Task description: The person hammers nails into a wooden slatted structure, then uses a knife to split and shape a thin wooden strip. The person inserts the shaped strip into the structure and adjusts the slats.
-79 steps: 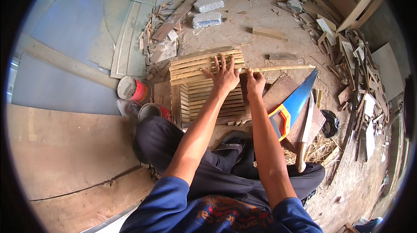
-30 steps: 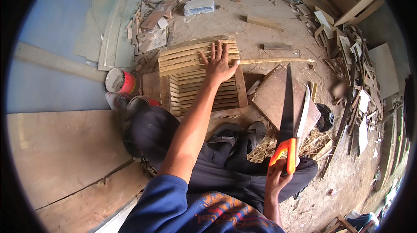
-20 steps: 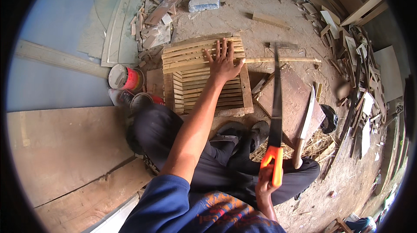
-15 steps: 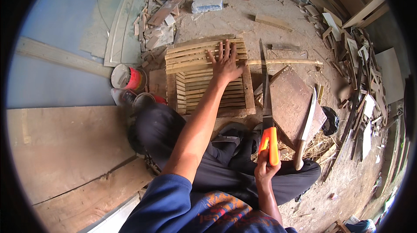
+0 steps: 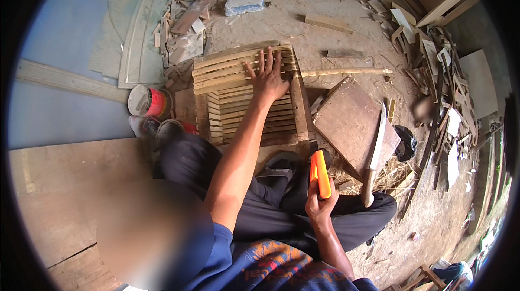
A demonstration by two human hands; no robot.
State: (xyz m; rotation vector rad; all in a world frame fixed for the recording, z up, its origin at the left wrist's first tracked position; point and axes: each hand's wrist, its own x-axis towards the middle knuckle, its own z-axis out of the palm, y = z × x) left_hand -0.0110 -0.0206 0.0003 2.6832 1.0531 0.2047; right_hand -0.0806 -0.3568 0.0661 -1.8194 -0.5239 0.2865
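Note:
A slatted wooden crate (image 5: 216,69) lies in front of my crossed legs. My left hand (image 5: 270,81) rests on its upper slats, fingers spread. A thin light strip of wood or bamboo (image 5: 346,72) sticks out past the crate's right side. In my right hand (image 5: 320,203) is the orange handle of a handsaw (image 5: 321,174), fingers wrapped round it. The saw's dark blade runs away from me along the crate's right edge, near the strip's inner end; whether its teeth touch the strip I cannot tell.
A large knife (image 5: 377,139) lies across a square wooden board (image 5: 352,123) at right, beside straw. Paint cans (image 5: 147,101) stand left of the crate. Two pale blocks (image 5: 245,5) lie at the back. Scrap wood (image 5: 433,69) is heaped far right. A blurred patch hides the lower left.
The handsaw has moved left, its blade swinging from right of the crate to the crate's edge by the strip. My left hand stays on the slats. The whole view has shifted slightly.

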